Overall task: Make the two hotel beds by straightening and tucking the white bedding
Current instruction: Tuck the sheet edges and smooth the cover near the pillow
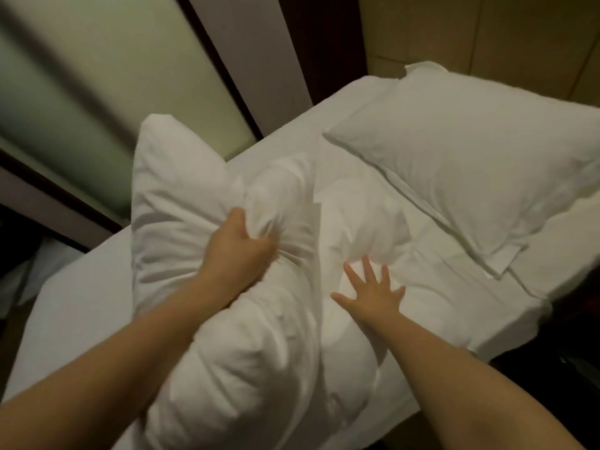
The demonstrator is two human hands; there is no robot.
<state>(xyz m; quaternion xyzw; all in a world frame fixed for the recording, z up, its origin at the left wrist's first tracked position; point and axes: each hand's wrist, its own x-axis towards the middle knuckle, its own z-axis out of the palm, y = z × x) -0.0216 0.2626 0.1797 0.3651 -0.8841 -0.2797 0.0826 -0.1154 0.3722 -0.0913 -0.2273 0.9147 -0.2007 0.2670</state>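
Observation:
A white bed [74, 303] fills the middle of the view. My left hand [240, 248] grips a bunched fold of a white pillow [181, 203] that stands tilted on the bed. My right hand [373, 289] hovers with fingers spread over a rumpled white duvet or second pillow [360, 216] beside it; whether it touches the fabric is unclear. Another white pillow [470, 157] lies flat at the head of the bed, to the right.
A padded beige headboard wall [487, 30] stands behind the flat pillow. A frosted green panel [65, 92] with a dark frame runs along the left of the bed. Dark floor [552, 368] shows at the right edge of the mattress.

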